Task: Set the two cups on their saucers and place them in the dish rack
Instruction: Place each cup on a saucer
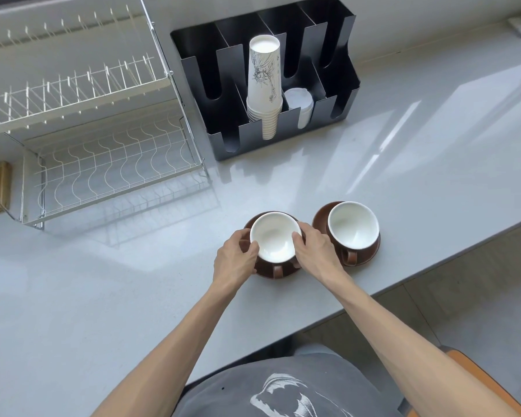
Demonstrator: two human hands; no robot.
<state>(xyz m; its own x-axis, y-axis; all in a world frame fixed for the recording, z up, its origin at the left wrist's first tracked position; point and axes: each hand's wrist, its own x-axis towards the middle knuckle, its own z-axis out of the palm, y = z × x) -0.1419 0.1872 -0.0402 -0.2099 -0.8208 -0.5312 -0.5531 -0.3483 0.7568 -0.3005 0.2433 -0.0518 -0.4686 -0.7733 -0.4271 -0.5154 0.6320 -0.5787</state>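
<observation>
Both cups sit on saucers already. Left hand (233, 260) and right hand (315, 248) clasp the left cup (275, 240) and its saucer (278, 270) from both sides, on the counter (103, 296). Right cup (353, 225) waits alongside. Next, probably: lift level, carry up-left to rack (112, 164).

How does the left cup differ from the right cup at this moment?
The left cup is held at its rim by the left hand and the right hand; the right cup is untouched. The left cup stands nearer the dish rack; the right cup stands nearer the counter's edge. Both are upright, empty, white inside and brown outside, each on a brown saucer, handles toward the person.
</observation>
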